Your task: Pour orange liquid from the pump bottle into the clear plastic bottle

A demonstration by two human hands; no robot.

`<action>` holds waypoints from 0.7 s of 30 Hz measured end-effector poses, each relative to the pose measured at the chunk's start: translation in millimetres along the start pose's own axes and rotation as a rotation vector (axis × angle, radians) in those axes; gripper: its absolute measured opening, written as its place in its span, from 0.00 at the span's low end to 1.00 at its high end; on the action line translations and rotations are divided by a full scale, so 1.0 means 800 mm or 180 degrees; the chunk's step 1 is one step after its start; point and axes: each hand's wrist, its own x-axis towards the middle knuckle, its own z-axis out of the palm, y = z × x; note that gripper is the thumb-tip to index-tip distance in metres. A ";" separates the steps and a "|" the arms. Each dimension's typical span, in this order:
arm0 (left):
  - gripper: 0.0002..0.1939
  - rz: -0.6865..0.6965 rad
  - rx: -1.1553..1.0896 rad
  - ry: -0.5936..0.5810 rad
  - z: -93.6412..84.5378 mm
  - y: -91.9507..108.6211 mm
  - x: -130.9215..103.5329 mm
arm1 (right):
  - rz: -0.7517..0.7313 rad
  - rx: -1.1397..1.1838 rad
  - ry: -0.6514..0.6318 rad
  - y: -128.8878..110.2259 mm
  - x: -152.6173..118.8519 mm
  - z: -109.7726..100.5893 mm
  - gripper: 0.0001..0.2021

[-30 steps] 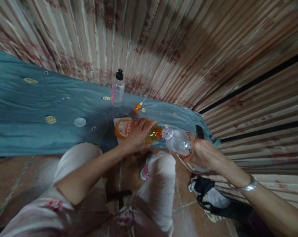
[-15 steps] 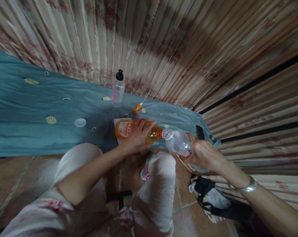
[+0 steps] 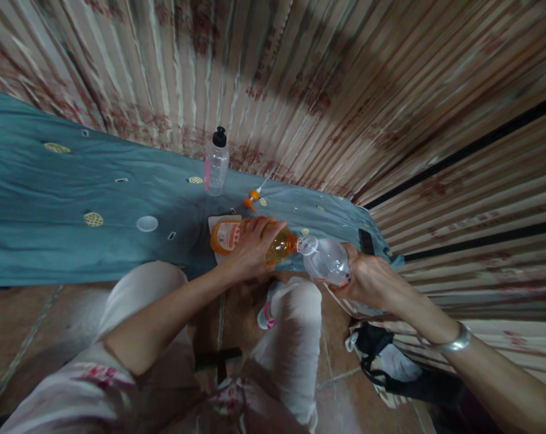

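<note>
My left hand (image 3: 251, 248) is wrapped around an orange bottle (image 3: 227, 235) with a white and orange label, holding it on its side. In my right hand (image 3: 363, 274) is a clear plastic bottle (image 3: 327, 261), gripped near its base and tilted. The two necks meet mouth to mouth; whether liquid runs between them I cannot make out. An orange pump top (image 3: 253, 198) with a thin tube lies on the cloth just beyond the orange bottle. Under that bottle a pale flat piece (image 3: 213, 225) partly shows.
A clear bottle with a black cap (image 3: 216, 166) stands upright at the back of the teal cloth (image 3: 132, 163). A small pale disc (image 3: 147, 223) lies to the left, a dark phone-like object (image 3: 365, 242) to the right. Pleated curtain (image 3: 254, 78) hangs behind. A black bag (image 3: 376, 349) sits low right.
</note>
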 end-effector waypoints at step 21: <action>0.42 -0.0020 0.0016 -0.0039 -0.001 0.000 0.001 | -0.0059 -0.0029 0.0024 0.000 -0.001 -0.001 0.22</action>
